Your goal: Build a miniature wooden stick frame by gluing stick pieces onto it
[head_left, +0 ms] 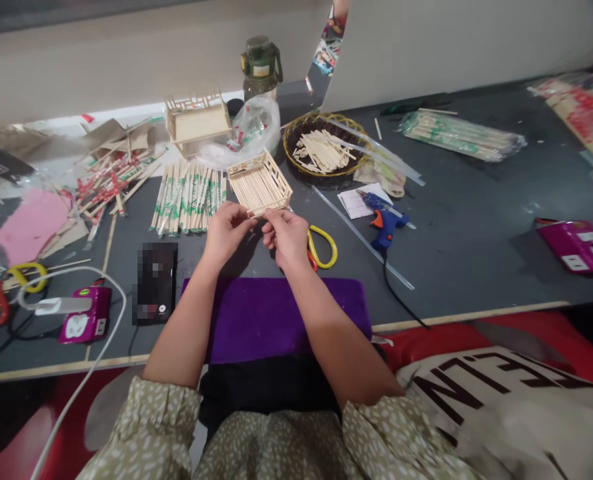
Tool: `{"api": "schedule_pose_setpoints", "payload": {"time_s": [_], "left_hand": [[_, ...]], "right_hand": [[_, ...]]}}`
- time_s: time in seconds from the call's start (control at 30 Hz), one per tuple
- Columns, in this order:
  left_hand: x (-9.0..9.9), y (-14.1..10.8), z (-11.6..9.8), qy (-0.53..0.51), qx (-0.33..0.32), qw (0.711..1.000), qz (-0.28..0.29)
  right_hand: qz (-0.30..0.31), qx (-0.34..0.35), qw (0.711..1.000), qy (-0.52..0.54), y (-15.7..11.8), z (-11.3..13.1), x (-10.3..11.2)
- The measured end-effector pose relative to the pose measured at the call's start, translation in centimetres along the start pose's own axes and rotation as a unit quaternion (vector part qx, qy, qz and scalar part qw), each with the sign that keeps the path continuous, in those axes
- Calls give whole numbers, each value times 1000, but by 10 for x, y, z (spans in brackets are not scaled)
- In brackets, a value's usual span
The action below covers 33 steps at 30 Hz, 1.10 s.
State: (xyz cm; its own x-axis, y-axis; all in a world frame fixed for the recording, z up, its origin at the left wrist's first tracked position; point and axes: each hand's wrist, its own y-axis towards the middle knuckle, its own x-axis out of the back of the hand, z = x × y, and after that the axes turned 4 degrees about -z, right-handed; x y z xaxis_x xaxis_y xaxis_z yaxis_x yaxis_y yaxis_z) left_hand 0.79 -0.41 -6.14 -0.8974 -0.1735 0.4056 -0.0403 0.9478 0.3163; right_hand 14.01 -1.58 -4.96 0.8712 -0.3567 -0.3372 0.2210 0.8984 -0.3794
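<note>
A small model made of wooden sticks (pixel 256 189), with a slatted floor and low railings, is tilted above the dark table. My left hand (pixel 227 235) pinches its near edge at the left. Close beside it, my right hand (pixel 290 237) grips the same edge with thumb and fingers. The fingertips hide part of that edge, so any small piece between them cannot be made out. Wrapped chopsticks (pixel 189 200) lie in a row just left of the model. Yellow-handled scissors (pixel 325 248) lie partly behind my right hand.
A basket of short sticks (pixel 293 157), a blue glue gun (pixel 387 223) and clear glue sticks (pixel 366 240) are at the right. Another stick model (pixel 199 125) and a green bottle (pixel 260 70) stand behind. A phone (pixel 156 280) and purple cloth (pixel 261 320) lie nearer.
</note>
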Motion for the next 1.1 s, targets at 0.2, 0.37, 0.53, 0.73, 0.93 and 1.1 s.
{"api": "schedule_pose_setpoints", "payload": {"time_s": [0.2, 0.37, 0.53, 0.73, 0.93, 1.1], "left_hand": [[0, 1, 4, -8, 0, 1000, -3], [0, 1, 5, 4, -11, 1000, -2], [-1, 1, 5, 18, -16, 1000, -2], [-5, -1, 2, 35, -20, 999, -18], [-5, -1, 0, 37, -22, 999, -25], [-5, 0, 0, 28, -13, 999, -25]], "right_hand": [[3, -7, 1000, 6, -1, 3, -1], [12, -7, 1000, -1, -2, 4, 0], [14, -11, 1000, -10, 2, 3, 1], [28, -10, 999, -14, 2, 3, 2], [-7, 110, 990, -89, 14, 10, 30], [39, 329, 911, -244, 48, 32, 61]]}}
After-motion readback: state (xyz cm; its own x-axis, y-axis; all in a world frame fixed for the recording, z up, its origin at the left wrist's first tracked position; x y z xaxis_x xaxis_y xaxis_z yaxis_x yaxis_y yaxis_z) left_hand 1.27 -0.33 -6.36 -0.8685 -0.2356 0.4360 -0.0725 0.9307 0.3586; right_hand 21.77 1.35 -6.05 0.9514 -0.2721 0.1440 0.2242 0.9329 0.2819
